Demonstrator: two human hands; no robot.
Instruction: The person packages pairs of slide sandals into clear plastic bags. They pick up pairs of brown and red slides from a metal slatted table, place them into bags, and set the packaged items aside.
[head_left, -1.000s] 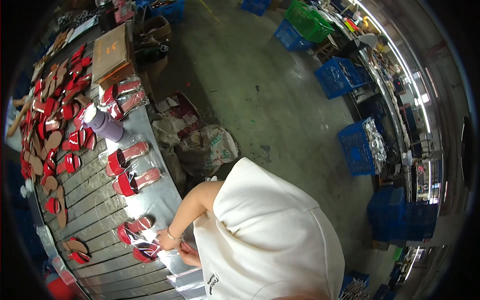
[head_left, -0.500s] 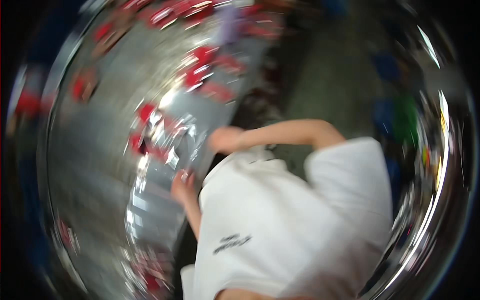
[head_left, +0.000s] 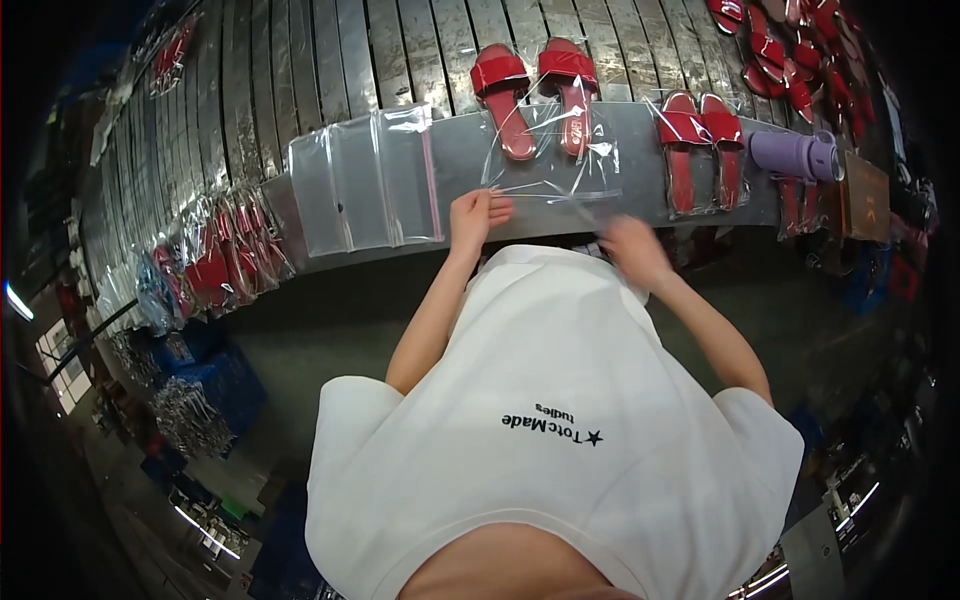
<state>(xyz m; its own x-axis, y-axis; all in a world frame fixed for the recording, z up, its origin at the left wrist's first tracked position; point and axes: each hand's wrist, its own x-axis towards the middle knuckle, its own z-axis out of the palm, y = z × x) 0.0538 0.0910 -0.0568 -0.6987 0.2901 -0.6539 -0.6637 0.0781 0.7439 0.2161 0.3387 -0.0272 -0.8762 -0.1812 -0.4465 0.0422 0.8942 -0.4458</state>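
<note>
L hand [head_left: 476, 215] at near edge of grey work ledge [head_left: 455, 150], fingers curled narrow, pinching the near-left edge of a clear plastic bag [head_left: 550, 160]. Bag lies flat on ledge w/ a pair of red sandals [head_left: 535, 95] half inside it, toes pointing away from the person, heels toward the bag's open near side. R hand [head_left: 632, 250] blurred, at bag's near-right corner, just off the ledge edge; can't tell finger spread or whether it grips the plastic. Left of L hand: stack of empty clear bags [head_left: 365, 180], flat, just beside. Right of the worked pair: second pair of red sandals, bagged [head_left: 702, 150], then a purple bottle [head_left: 795, 155] on its side. Far left on slatted conveyor [head_left: 300, 60]: pile of bagged red sandals [head_left: 215, 265]. More loose red sandals [head_left: 790, 50] at top right. Person in white tee [head_left: 550, 440].
</note>
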